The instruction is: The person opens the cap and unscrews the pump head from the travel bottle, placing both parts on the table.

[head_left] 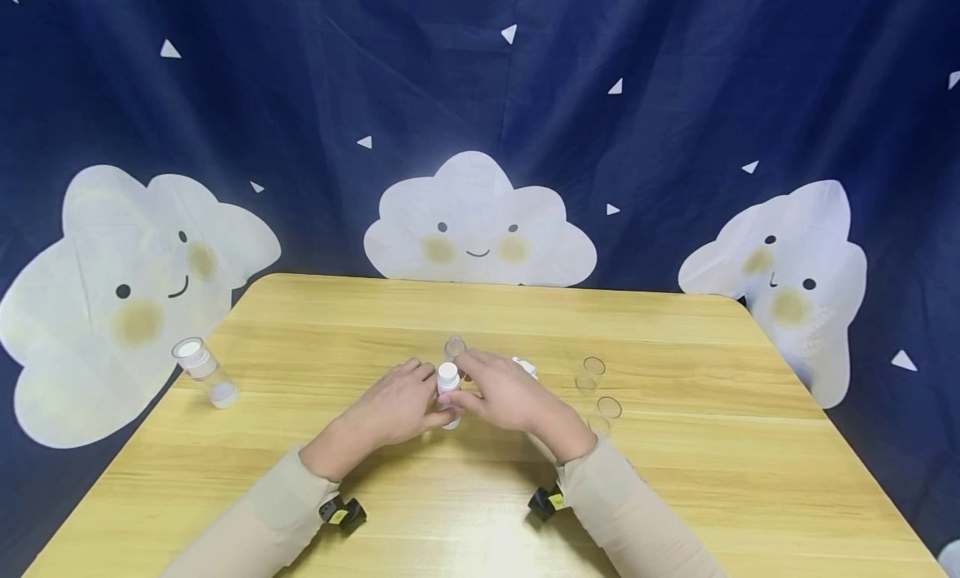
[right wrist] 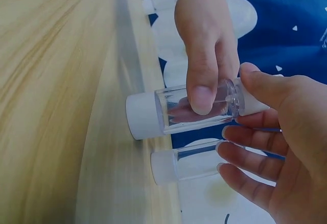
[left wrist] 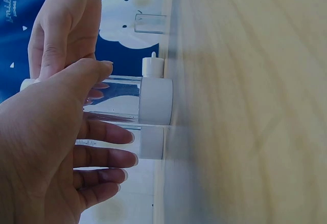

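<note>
A clear bottle with a white base (right wrist: 144, 115) stands on the table between both hands, its white top (head_left: 447, 375) facing up. My left hand (head_left: 397, 403) holds the clear body, thumb across its near side in the right wrist view. The thumb and forefinger of my right hand (head_left: 513, 391) pinch the white collar at the top; its other fingers are spread. Just behind stands a second clear bottle with a white base (right wrist: 164, 166), partly hidden by the hands. A small white piece with a nozzle (left wrist: 153, 66) is beside the held bottle.
At the table's left edge stands another clear bottle with white parts (head_left: 204, 370). Two clear cylindrical covers (head_left: 590, 374) (head_left: 604, 415) stand to the right of my right hand. A dark blue curtain (head_left: 480, 78) with clouds hangs behind the wooden table (head_left: 712, 495).
</note>
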`<state>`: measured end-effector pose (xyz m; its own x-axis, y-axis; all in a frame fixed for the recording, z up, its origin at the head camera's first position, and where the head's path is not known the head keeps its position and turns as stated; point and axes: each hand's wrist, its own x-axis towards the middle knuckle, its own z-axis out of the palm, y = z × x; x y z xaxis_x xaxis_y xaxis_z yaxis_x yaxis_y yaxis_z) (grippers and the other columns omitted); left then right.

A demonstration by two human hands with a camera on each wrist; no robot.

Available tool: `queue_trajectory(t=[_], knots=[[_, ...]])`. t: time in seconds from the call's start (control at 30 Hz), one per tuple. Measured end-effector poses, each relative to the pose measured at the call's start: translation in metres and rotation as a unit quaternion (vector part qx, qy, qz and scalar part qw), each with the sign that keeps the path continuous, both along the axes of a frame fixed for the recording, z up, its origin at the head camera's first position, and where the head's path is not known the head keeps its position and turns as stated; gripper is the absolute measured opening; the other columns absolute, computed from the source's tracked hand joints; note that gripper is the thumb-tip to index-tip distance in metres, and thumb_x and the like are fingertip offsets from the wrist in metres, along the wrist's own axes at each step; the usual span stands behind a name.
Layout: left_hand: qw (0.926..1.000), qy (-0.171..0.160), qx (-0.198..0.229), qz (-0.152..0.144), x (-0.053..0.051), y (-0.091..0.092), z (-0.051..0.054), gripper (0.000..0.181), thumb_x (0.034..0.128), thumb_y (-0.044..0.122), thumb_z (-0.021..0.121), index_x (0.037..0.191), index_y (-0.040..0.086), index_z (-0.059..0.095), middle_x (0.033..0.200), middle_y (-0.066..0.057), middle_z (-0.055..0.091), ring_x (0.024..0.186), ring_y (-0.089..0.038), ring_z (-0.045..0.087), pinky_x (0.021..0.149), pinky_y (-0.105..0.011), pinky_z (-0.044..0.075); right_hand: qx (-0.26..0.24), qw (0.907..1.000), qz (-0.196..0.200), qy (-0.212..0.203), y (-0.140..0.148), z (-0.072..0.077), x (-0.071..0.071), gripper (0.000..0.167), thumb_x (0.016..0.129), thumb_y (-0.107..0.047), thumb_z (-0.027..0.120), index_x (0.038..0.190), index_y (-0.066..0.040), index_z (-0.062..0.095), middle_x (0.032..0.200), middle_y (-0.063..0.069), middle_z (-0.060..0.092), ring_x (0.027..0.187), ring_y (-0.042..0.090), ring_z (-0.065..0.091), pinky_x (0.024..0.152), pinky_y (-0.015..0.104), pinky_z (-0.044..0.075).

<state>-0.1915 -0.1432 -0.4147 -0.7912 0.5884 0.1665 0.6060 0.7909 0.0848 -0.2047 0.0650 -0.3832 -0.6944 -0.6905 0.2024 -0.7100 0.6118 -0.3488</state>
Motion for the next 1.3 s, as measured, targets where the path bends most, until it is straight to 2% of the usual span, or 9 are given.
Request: queue_trajectory(t=[0.1, 0.33, 0.6, 1.0, 1.3], knots=[[1.0000, 0.002, -0.001, -0.001, 0.000, 0.000, 0.000, 0.057, 0.0919, 0.060, 0.055, 0.109, 0.007, 0.063, 0.101, -0.004, 0.060, 0.095, -0.021, 0.053, 0.090, -0.041, 0.048, -0.006, 0.9999, 0.002, -0.009, 0.001, 0.001, 0.000, 0.052, 0.096, -0.051, 0.055, 0.132, -0.014, 0.051, 0.112, 0.006, 0.065, 0.101, 0.020, 0.063, 0.085, 0.037, 0.053], [1.0000, 0.000, -0.001, -0.004, 0.000, -0.001, 0.000, 0.059, 0.0927, 0.061, 0.052, 0.112, 0.007, 0.063, 0.103, -0.006, 0.061, 0.097, -0.023, 0.054, 0.091, -0.041, 0.048, -0.030, 0.9993, 0.007, -0.018, 0.002, 0.002, -0.001, 0.041, 0.096, -0.053, 0.053, 0.119, -0.020, 0.055, 0.111, 0.002, 0.064, 0.102, 0.020, 0.063, 0.083, 0.035, 0.053], [1.0000, 0.005, -0.001, -0.006, 0.000, -0.001, 0.000, 0.060, 0.0931, 0.062, 0.051, 0.114, 0.007, 0.063, 0.100, -0.005, 0.061, 0.095, -0.021, 0.054, 0.089, -0.040, 0.049, -0.046, 0.9989, 0.004, 0.009, 0.003, 0.003, 0.000, 0.037, 0.097, -0.051, 0.054, 0.117, -0.020, 0.056, 0.108, -0.001, 0.064, 0.100, 0.019, 0.063, 0.082, 0.035, 0.052], [0.9996, 0.024, -0.004, -0.014, -0.001, 0.000, 0.000, 0.055, 0.0937, 0.061, 0.051, 0.111, 0.010, 0.064, 0.092, 0.000, 0.058, 0.090, -0.018, 0.052, 0.083, -0.037, 0.049, -0.045, 0.9988, -0.016, 0.015, 0.005, 0.005, 0.000, 0.034, 0.098, -0.051, 0.051, 0.114, -0.021, 0.058, 0.111, -0.002, 0.064, 0.103, 0.017, 0.062, 0.087, 0.035, 0.051], [0.9993, 0.019, 0.027, -0.015, 0.000, 0.000, -0.002, 0.053, 0.0926, 0.058, 0.056, 0.111, 0.009, 0.064, 0.093, -0.001, 0.059, 0.087, -0.017, 0.051, 0.083, -0.037, 0.048, -0.047, 0.9969, -0.033, 0.053, 0.010, 0.010, 0.002, 0.031, 0.098, -0.047, 0.054, 0.108, -0.018, 0.059, 0.107, -0.001, 0.065, 0.099, 0.015, 0.061, 0.085, 0.035, 0.051]])
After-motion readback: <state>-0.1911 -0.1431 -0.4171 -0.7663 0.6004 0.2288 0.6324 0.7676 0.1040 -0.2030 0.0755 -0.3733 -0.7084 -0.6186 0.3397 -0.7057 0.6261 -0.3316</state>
